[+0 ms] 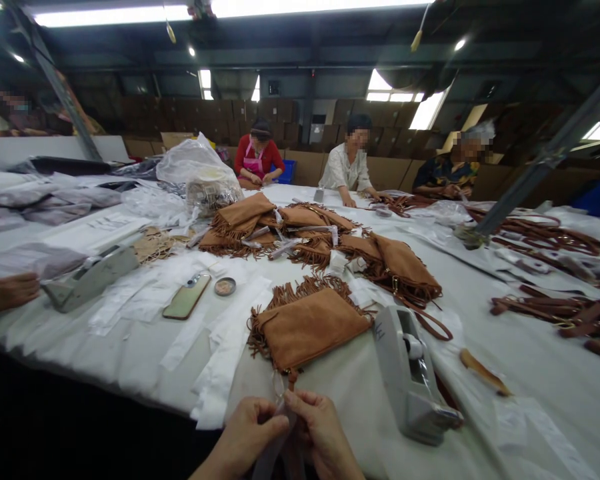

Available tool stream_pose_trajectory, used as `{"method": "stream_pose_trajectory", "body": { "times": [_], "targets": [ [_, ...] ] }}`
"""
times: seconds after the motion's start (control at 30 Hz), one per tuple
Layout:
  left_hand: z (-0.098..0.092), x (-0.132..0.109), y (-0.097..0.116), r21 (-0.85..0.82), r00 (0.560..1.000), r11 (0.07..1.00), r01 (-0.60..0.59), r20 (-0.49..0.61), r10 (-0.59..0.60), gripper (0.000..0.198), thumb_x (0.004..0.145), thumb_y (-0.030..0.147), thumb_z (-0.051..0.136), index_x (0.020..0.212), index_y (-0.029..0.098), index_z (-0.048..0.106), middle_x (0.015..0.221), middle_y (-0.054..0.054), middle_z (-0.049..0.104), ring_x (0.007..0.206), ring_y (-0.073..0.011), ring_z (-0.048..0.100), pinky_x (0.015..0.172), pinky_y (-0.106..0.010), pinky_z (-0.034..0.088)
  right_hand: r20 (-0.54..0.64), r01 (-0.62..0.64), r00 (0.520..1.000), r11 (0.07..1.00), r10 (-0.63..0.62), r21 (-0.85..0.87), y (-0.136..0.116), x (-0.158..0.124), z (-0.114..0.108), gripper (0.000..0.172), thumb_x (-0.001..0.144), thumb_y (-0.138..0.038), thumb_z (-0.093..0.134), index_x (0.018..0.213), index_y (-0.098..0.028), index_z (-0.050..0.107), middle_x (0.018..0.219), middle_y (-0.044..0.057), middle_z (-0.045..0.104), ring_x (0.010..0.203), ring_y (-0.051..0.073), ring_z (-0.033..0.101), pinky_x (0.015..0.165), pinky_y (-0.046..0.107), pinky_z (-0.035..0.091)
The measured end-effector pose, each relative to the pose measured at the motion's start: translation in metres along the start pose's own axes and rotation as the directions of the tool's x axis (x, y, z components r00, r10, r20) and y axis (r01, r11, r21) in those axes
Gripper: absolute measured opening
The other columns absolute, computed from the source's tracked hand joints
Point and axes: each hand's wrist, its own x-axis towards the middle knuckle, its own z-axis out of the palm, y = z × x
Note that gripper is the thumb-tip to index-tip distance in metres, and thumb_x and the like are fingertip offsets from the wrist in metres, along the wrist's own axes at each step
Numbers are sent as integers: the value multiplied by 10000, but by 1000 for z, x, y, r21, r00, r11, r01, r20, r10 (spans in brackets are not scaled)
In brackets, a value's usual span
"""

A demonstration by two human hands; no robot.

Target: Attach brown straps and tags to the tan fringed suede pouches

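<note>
A brown suede pouch bag (313,330) with fringed edges lies flat on the white-covered table in front of me. From its near corner a brown leather pull (293,380) runs down to my fingers, beside a thin pale loop (277,383). My left hand (250,433) is closed, pinching a translucent wrapping strip (270,453) that hangs below. Close against it, my right hand (325,430) grips the leather pull between thumb and fingers, at the top of the strip. The far end of the pull is partly hidden by my hands and the strip.
A tape dispenser (410,380) stands right of the bag, another (90,277) farther left near a co-worker's hand (10,293). More fringed bags (405,267) are heaped behind. A phone (187,297), small round tin (225,287) and brown straps (575,317) lie around. Several co-workers work nearby.
</note>
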Motion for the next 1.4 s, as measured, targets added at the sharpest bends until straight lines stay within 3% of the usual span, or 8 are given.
{"method": "stream_pose_trajectory", "body": {
  "times": [0.2, 0.33, 0.4, 0.53, 0.77, 0.97, 1.17, 1.4],
  "targets": [
    [0, 3, -11, -175, 998, 983, -49, 22, 54, 378, 756, 476, 594, 734, 99, 589, 623, -31, 639, 519, -109, 502, 502, -213, 333, 77, -88, 994, 992, 81, 92, -1, 5, 5, 450, 469, -501, 827, 548, -119, 603, 375, -79, 408, 321, 8, 285, 325, 154, 175],
    [-8, 6, -13, -194, 994, 980, -30, 102, 50, 401, 711, 513, 643, 737, 124, 552, 581, -15, 625, 483, -105, 499, 471, -210, 312, 57, -173, 985, 966, 165, 191, -18, 22, 8, 442, 595, -535, 753, 711, -132, 615, 577, 23, 622, 394, 43, 462, 332, 127, 264],
    [-14, 8, -11, -192, 991, 981, -13, 131, 39, 396, 692, 510, 664, 728, 133, 548, 548, 4, 608, 463, -98, 485, 456, -206, 294, 26, -187, 982, 967, 185, 171, -25, 34, 9, 411, 637, -505, 736, 726, -122, 618, 595, 53, 647, 416, 59, 505, 316, 116, 252],
    [-27, 14, -6, -178, 994, 983, 42, 109, -23, 435, 644, 541, 691, 710, 132, 558, 558, -2, 626, 451, -92, 486, 445, -198, 297, -27, -141, 989, 985, 145, 97, -27, 59, 11, 316, 638, -366, 770, 642, -90, 615, 505, 39, 616, 374, 46, 471, 306, 114, 288],
    [-36, 36, 3, -238, 994, 965, 113, 26, -110, 534, 545, 638, 702, 675, 137, 567, 586, -24, 650, 459, -111, 535, 464, -212, 346, -61, 4, 998, 997, 1, 82, -23, 76, 15, 410, 607, -474, 776, 608, -92, 627, 492, 31, 614, 393, 57, 488, 362, 141, 390],
    [-31, 53, 12, -267, 998, 961, 70, 12, -69, 502, 571, 609, 705, 668, 127, 606, 557, -28, 650, 454, -118, 527, 475, -235, 364, -28, 69, 997, 995, -67, 73, -23, 79, 18, 465, 585, -532, 767, 556, -100, 598, 438, -8, 535, 363, 41, 413, 333, 148, 290],
    [-23, 62, 7, -282, 998, 959, 31, -37, -44, 466, 597, 561, 718, 650, 105, 636, 535, -32, 641, 443, -115, 515, 474, -234, 354, 37, 68, 997, 994, -71, 90, -23, 81, 16, 503, 581, -570, 748, 520, -116, 540, 407, -50, 441, 335, 15, 295, 329, 171, 134],
    [-17, 69, 8, -268, 995, 962, 46, -70, -67, 511, 587, 614, 702, 617, 110, 621, 516, -35, 636, 437, -116, 499, 467, -234, 332, 39, 24, 999, 992, -29, 123, -22, 80, 14, 547, 606, -642, 690, 484, -172, 439, 376, -83, 360, 324, 25, 241, 349, 212, 132]
  ]
}}
